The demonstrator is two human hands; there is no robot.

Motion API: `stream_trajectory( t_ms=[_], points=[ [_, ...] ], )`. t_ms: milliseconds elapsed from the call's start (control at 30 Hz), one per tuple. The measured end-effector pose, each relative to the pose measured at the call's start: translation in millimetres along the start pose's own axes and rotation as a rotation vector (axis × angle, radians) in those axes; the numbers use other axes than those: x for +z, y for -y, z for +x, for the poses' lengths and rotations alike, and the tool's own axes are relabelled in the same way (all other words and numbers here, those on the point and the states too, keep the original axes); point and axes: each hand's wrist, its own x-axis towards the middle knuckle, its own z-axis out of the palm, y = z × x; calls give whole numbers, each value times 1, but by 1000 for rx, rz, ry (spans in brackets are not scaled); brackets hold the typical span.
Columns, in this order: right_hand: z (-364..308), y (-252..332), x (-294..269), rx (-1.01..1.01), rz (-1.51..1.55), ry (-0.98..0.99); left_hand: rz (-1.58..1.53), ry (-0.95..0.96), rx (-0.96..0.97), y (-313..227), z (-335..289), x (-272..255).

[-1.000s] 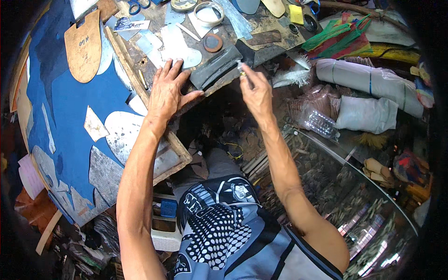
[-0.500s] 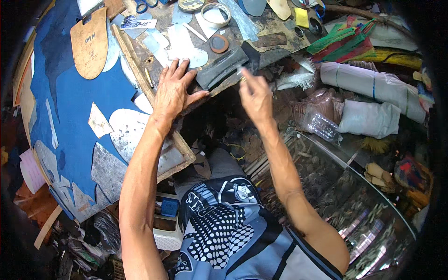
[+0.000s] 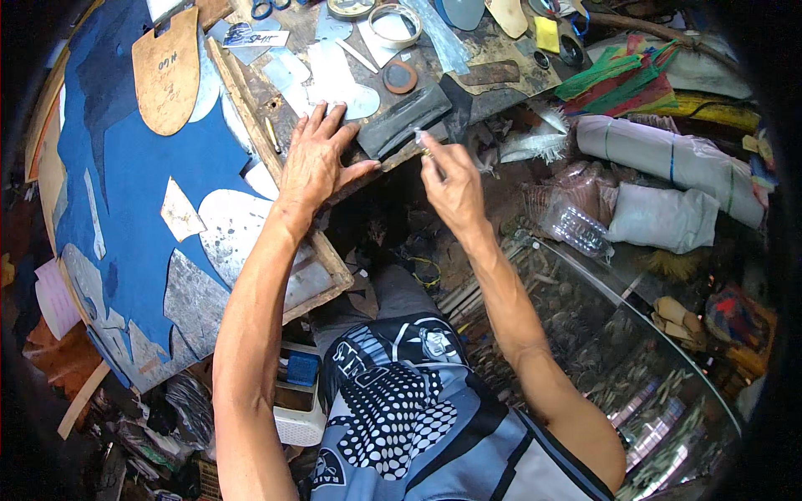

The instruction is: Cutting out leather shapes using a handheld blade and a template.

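My left hand (image 3: 314,163) lies flat at the worktable's front edge, fingers spread and holding nothing. Its thumb points toward a dark grey slab (image 3: 405,123), which sits near that edge with a worn, smooth top. Just off the slab's near right side is my right hand (image 3: 454,179), its fingers closed in a pinch. From them sticks a small tool with a pale tip (image 3: 419,134); its kind is too small and blurred to tell. White cut-out pieces (image 3: 330,79) lie beyond my left fingers, and a brown ring (image 3: 400,77) rests behind the slab.
Blue sheet material (image 3: 142,184) with grey and white offcuts covers the left side. A wooden-edged drawer (image 3: 334,280) juts below my left wrist. A tan sole-shaped template (image 3: 166,79), a tape roll (image 3: 394,27) and a brown strip (image 3: 489,73) lie farther back. White wrapped rolls (image 3: 668,154) are at right.
My right hand has shifted a little left and down along the slab's near edge, the small tool still in its fingers. My left hand stays flat; the whole view has shifted slightly.
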Motion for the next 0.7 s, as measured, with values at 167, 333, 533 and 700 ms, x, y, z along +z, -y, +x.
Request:
stream_trajectory(
  t_ms=[167,333,533,700],
  points=[
    [13,-6,-8,123,-27,-64,5,-3,-6,2,0,1],
    [19,-7,-10,93,-29,-108,10,-10,-11,1,1,2],
    [14,-5,-8,73,-74,-40,3,-3,-13,1,0,0],
    [2,-2,1,-2,-28,-28,-7,1,-5,1,0,-1]
  ],
)
